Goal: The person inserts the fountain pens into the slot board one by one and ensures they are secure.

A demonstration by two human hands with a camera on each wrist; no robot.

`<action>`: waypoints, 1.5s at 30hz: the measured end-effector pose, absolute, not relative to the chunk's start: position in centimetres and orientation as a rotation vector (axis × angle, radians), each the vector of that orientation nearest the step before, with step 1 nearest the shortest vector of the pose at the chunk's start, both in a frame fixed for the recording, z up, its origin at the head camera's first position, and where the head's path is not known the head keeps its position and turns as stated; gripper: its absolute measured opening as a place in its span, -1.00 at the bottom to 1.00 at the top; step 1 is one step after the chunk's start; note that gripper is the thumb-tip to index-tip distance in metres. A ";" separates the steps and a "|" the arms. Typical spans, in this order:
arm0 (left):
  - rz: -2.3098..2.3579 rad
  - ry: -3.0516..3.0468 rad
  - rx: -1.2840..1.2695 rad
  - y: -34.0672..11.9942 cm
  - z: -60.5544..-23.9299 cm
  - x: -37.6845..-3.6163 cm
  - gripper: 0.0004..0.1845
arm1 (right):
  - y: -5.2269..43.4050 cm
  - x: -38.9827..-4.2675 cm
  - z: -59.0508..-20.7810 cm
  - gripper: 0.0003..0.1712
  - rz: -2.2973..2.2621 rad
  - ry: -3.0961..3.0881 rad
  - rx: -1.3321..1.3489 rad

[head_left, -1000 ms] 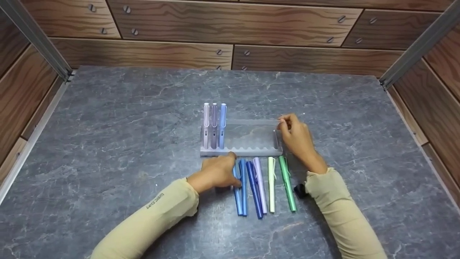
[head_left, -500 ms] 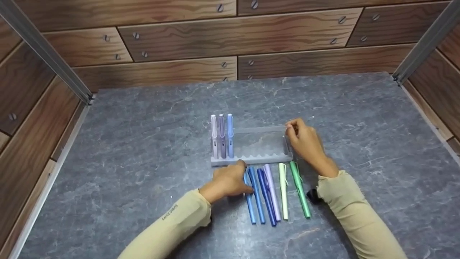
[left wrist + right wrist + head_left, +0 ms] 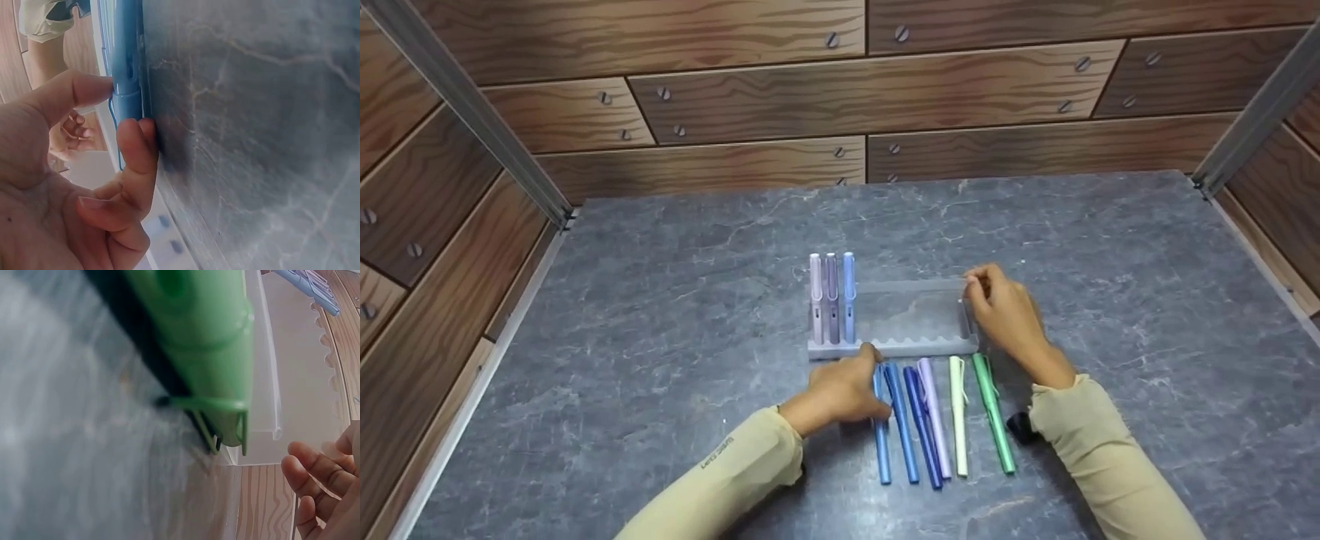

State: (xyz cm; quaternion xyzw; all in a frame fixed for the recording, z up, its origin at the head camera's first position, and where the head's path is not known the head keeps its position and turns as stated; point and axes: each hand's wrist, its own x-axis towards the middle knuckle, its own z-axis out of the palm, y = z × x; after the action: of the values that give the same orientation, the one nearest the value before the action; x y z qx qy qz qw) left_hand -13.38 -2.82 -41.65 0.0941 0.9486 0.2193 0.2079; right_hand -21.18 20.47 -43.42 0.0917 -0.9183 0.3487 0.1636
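My left hand (image 3: 864, 379) rests on the table and pinches the leftmost blue pen (image 3: 880, 439) of a row lying in front of the rack. The left wrist view shows thumb and forefinger (image 3: 135, 146) closed on that blue pen (image 3: 126, 62). Beside it lie another blue pen (image 3: 901, 420), a dark blue pen (image 3: 923, 431), a lilac pen (image 3: 935, 420), a pale green pen (image 3: 958, 416) and a green pen (image 3: 994, 416). My right hand (image 3: 982, 289) grips the right end of the grey pen rack (image 3: 900, 346). Three pens (image 3: 832, 296) stand in its left slots.
The grey marble tabletop (image 3: 660, 315) is boxed in by wood-grain walls (image 3: 735, 97) at the back and both sides. A small black object (image 3: 1020, 426) sits by my right sleeve. In the right wrist view the green pen (image 3: 197, 337) fills the frame beside the clear rack panel (image 3: 261, 371).
The head view has shifted, so everything sits lower and further right in frame. Both hands keep their places on the blue pen and the rack.
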 end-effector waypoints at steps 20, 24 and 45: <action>0.940 2.554 0.395 -4.8 -40.3 -13.8 -0.28 | 20.5 -21.2 -43.2 -0.80 1.012 -2.606 0.247; 1.038 2.516 0.419 -4.9 -39.9 -13.9 -0.27 | 20.5 -21.1 -43.2 -0.81 1.026 -2.592 0.246; 1.255 2.518 0.454 -5.3 -38.4 -14.5 -0.26 | 20.5 -21.0 -43.2 -0.80 1.024 -2.595 0.274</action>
State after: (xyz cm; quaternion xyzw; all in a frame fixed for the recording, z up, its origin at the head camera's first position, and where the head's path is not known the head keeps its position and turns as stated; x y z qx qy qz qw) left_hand -14.55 -5.33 -38.45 0.1577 0.8741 0.4358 0.1453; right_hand -21.05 20.54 -43.21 0.0962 -0.9125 0.3602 0.1682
